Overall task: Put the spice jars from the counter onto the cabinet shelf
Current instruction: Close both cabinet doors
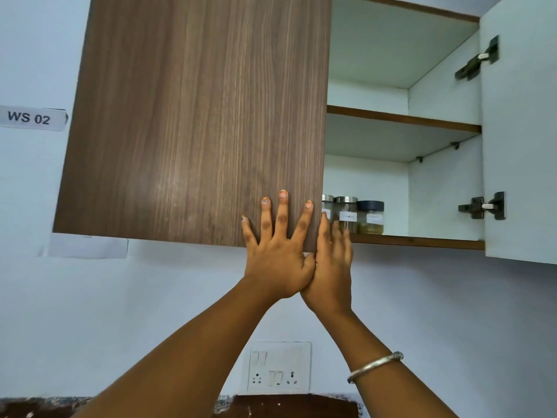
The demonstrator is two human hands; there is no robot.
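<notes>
Three spice jars stand in a row on the bottom cabinet shelf (pixel 422 242): a steel-lidded jar (pixel 327 206) partly hidden by the door edge, a second steel-lidded jar (pixel 347 212), and a black-lidded jar (pixel 370 217). My left hand (pixel 275 251) presses flat with spread fingers on the lower right corner of the brown left door (pixel 193 116). My right hand (pixel 333 267) is just right of that door's edge, fingers straight up in front of the shelf's front lip, holding nothing. The two hands touch at the thumbs.
The white right door (pixel 521 131) hangs open at the far right with two dark hinges. The upper shelf (pixel 404 119) holds nothing visible. A wall socket plate (pixel 278 368) sits below, above a dark counter edge. A "WS 02" label (pixel 30 118) is on the left wall.
</notes>
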